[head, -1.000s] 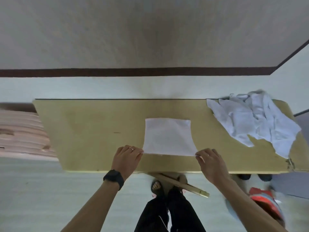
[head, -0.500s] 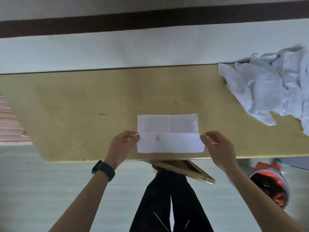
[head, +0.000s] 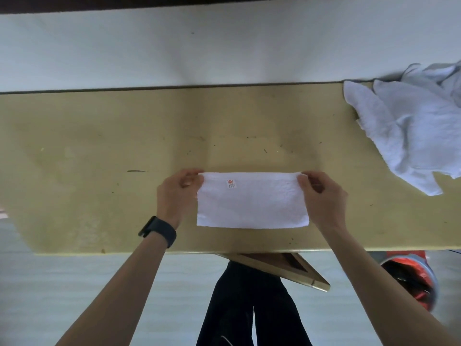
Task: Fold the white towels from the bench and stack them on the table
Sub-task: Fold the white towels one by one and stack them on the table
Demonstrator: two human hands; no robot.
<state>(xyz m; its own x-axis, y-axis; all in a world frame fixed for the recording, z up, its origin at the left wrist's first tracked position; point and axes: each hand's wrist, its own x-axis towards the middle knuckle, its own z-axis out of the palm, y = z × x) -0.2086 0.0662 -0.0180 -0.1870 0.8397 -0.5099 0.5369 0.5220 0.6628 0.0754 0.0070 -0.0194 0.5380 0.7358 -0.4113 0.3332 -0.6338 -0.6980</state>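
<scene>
Towel point(head: 252, 201), white terry cloth, folded to a flat oblong; one item. Location: lying on the ochre-yellow flat-topped bench point(head: 99, 171), about midway along it and close to the bench's near edge. Long sides run parallel to that edge. I read it as doubled over: layers flush, near corners square, nap lightly nubbed, no creases worth noting. Small white label with red print point(head: 231, 184) shows on top, near the corner toward the bench's far left.

Left grip point(head: 178, 196): thumb and fingers pinch the towel's left corner on the side of the bench's far edge. Right grip point(head: 323, 198): pinches the matching right corner. My judgement: both corners are held at once to draw the upper layer taut and lay its edge true over the layer beneath; a slack or one-sided hold would skew the fold. Whether that far edge is fully down on the bench I cannot tell.

Black wrist watch point(head: 158, 232): on the left wrist, over the bench's near edge.

Heap of loose, crumpled white towels point(head: 411, 131): at the bench's right end, reaching its far edge. I judge it stock awaiting folding, set well apart from the working spot.
</scene>
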